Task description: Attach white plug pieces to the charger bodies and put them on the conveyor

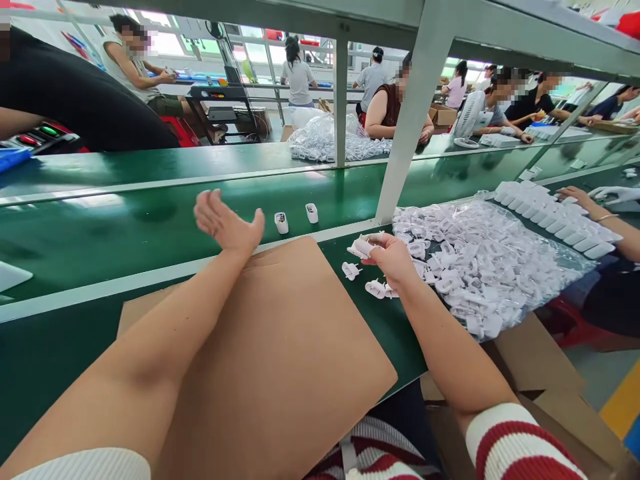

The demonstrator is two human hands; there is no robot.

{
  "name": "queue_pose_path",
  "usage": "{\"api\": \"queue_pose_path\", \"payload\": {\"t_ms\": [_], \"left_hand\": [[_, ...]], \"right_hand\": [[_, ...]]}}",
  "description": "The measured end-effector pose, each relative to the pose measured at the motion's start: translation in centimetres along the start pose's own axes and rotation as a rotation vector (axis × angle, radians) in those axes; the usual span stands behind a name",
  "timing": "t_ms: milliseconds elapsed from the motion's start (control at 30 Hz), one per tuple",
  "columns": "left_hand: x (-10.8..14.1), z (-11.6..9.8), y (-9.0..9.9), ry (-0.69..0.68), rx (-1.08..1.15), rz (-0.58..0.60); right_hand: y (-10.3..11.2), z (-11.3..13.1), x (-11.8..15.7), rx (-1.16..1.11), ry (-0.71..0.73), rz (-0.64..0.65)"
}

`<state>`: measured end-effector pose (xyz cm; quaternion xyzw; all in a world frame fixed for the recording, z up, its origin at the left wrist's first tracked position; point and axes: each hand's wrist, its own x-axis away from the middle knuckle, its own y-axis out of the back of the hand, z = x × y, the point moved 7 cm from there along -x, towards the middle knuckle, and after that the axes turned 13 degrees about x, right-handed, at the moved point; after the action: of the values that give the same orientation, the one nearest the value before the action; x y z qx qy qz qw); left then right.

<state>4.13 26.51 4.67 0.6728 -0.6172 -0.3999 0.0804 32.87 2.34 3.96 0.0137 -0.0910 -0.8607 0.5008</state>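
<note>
My left hand (227, 227) is raised over the near edge of the green belt, its fingers and thumb apart and nothing in it. Just right of it, two white charger housings (281, 223) stand on the belt. Between the fingers and thumb of my right hand (395, 259) is a white plastic plug piece (361, 248), partly covered by the fingers. Loose white plug pieces (351, 271) with pins lie below that hand on the green table. A large brown cardboard sheet (295, 347) lies in front of me, under my left forearm.
A clear bag (490, 260) heaped with white plug pieces spreads to my right. Beyond it stand rows of white housings (555, 217), near a co-worker's hand (575, 197). A slanted metal post (407, 120) rises at the belt's edge. Open cardboard boxes (530, 353) sit below the table.
</note>
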Motion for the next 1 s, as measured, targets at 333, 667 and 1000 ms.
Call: {"api": "queue_pose_path", "payload": {"t_ms": [333,667,1000], "left_hand": [[1.2,-3.2,-3.0,0.072,-0.064,0.161],[18.4,-9.0,-0.2,-0.073,0.527,0.671],[18.7,-8.8,0.2,-0.089,0.624,0.669]], "right_hand": [[-1.6,1.0,1.4,-0.153,0.005,0.189],[-4.3,3.6,5.4,0.392,0.475,0.154],[-7.6,4.2,8.2,0.768,0.866,0.178]]}}
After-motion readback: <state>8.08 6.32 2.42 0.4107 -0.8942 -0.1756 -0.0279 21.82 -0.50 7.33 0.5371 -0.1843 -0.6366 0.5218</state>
